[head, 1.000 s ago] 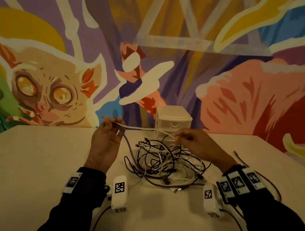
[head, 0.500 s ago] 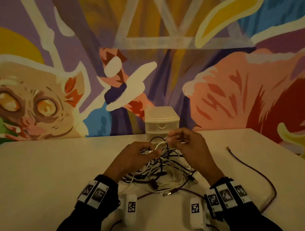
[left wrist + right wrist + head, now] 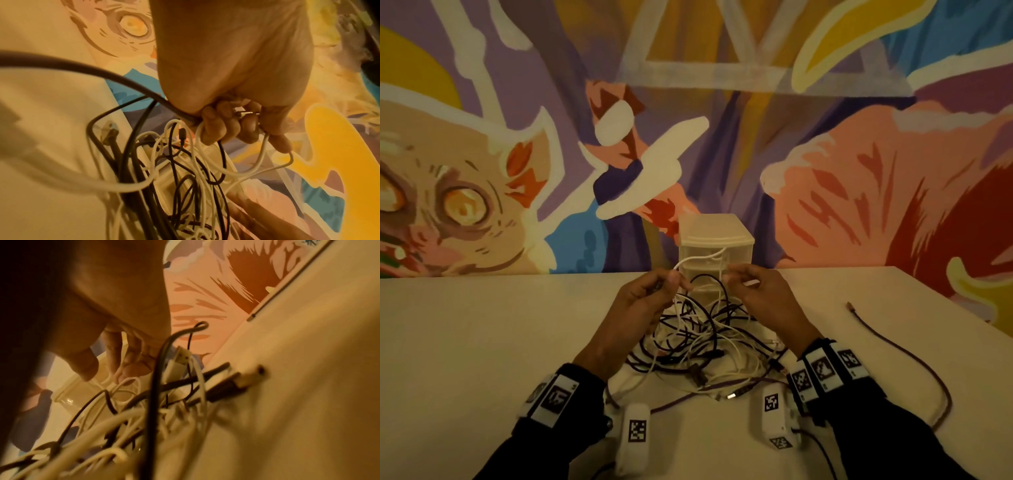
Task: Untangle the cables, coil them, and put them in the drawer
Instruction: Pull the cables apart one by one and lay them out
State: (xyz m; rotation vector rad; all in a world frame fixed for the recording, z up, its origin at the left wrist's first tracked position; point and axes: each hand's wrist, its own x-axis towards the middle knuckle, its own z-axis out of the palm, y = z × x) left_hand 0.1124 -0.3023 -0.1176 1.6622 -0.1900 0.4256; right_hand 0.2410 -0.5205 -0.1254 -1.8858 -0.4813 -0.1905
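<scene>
Here the left hand (image 3: 232,100) has its fingers curled tight round a white cable (image 3: 700,262) and a dark one, with a small metal plug tip poking out between the fingers. The right hand (image 3: 760,294) pinches the same white cable a little way along, finger and thumb tips close together. The white cable makes a small arch between the two hands, just in front of the little drawer box (image 3: 715,240).

Under the hands sits the pile of cables (image 3: 705,342), white ones and dark ones all looped through each other on the tabletop (image 3: 482,342). One purple cable (image 3: 914,363) lies by itself to the right, well apart from the pile at its far end. The drawers look closed, so nothing is put away yet.

These cables are thin, light and floppy. They will bend any way you pull, and a hard tug would likely make the knots tighter. The plugs are the stiff bits and can catch in loops. I think the best place to hold is near a plug end, then feed it back through the loops slowly.

There is no brand or writing I can read. The wrist bands only carry black and white square patterns.
</scene>
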